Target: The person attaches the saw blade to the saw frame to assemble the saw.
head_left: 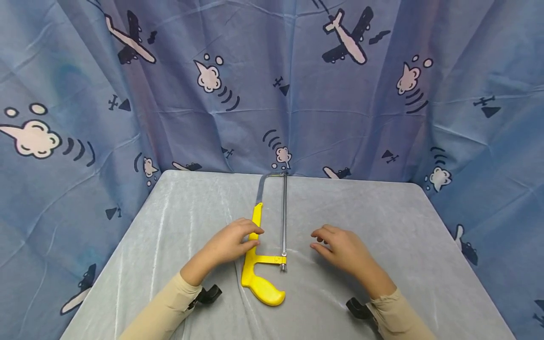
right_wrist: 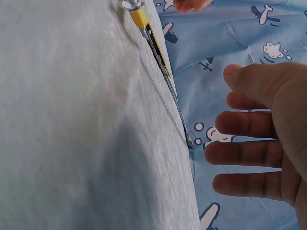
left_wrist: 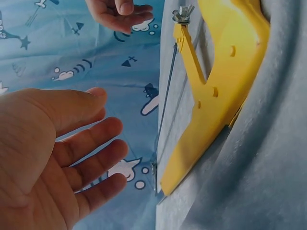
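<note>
A hacksaw with a yellow handle and a grey metal frame lies on the table, its grip toward me and its blade on the right side. Over the yellow part of the frame hovers my left hand, fingers relaxed and holding nothing; the left wrist view shows a gap between it and the yellow handle. To the right of the blade, my right hand hangs above the table with loosely bent fingers and nothing in them. In the right wrist view the wing nut shows at the blade's near end.
A grey cloth with some creases covers the table. Behind it and along both sides hangs a blue curtain printed with airplanes and clouds. Each wrist carries a black camera mount.
</note>
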`<state>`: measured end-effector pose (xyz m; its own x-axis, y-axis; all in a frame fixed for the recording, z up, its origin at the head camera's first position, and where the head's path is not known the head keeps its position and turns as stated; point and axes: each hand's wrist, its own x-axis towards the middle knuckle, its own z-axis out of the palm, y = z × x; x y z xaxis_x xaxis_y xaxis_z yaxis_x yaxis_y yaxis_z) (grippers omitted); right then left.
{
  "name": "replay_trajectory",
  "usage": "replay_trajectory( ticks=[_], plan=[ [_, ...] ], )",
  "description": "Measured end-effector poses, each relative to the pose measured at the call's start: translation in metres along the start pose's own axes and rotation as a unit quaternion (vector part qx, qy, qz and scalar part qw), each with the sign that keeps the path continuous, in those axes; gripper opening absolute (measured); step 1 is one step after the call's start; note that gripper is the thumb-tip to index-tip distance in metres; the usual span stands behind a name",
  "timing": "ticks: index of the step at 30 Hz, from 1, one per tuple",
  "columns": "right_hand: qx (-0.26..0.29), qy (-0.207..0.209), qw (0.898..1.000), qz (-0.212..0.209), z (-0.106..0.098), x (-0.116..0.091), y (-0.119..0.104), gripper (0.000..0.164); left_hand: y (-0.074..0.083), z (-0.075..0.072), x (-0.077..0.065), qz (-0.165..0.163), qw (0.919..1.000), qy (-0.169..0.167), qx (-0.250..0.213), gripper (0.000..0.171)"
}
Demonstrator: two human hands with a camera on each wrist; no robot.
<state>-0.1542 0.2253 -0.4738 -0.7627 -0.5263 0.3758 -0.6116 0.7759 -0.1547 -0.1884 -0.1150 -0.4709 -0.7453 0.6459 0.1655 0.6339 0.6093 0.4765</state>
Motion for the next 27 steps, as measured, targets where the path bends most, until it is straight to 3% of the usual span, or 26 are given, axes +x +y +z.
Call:
replay_trajectory(
  ticks=[9, 17, 27],
  plan=[
    [0.001, 0.015, 1.000, -0.006, -0.004, -0.005, 0.010, 0.022, 0.001, -0.013, -0.003, 0.015, 0.9993, 0.023, 0.024, 0.029],
    [0.006, 0.021, 1.000, -0.014, -0.005, -0.003, 0.015, 0.022, -0.006, -0.017, -0.004, 0.008, 0.9985, 0.039, 0.038, 0.029],
    [-0.009, 0.021, 1.000, -0.017, -0.008, 0.004, 0.020, 0.022, -0.014, -0.021, -0.003, 0.022, 0.9960, 0.055, 0.068, 0.030]
  ],
)
